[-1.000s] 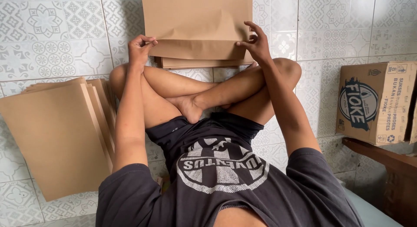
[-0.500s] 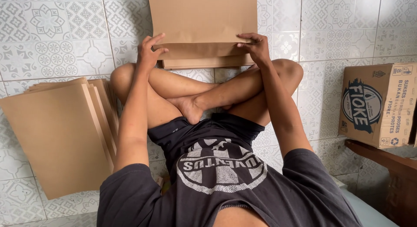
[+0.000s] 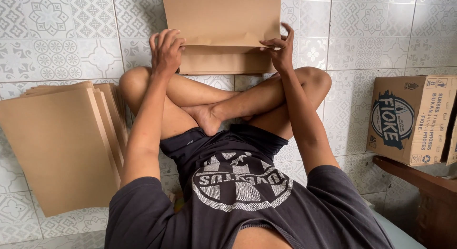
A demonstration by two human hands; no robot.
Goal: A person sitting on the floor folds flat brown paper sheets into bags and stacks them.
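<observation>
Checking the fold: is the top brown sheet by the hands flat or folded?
Partly folded: the top sheet's near edge is turned under, pinched by the left hand and right hand.

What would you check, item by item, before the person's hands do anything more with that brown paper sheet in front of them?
1. Left hand on the sheet's near left corner: ok, fingers curl over the edge.
2. Right hand on the near right corner: ok, fingertips pinch it.
3. Top brown sheet lifted off the stack under it: ok, its near edge is raised with a shadow beneath.
4. Only one sheet picked up: cannot tell.
5. Side pile of brown sheets on the tiled floor by the left knee: ok, fanned but apart from both hands.
6. Cardboard box out of the way: ok, far off to the right.
</observation>
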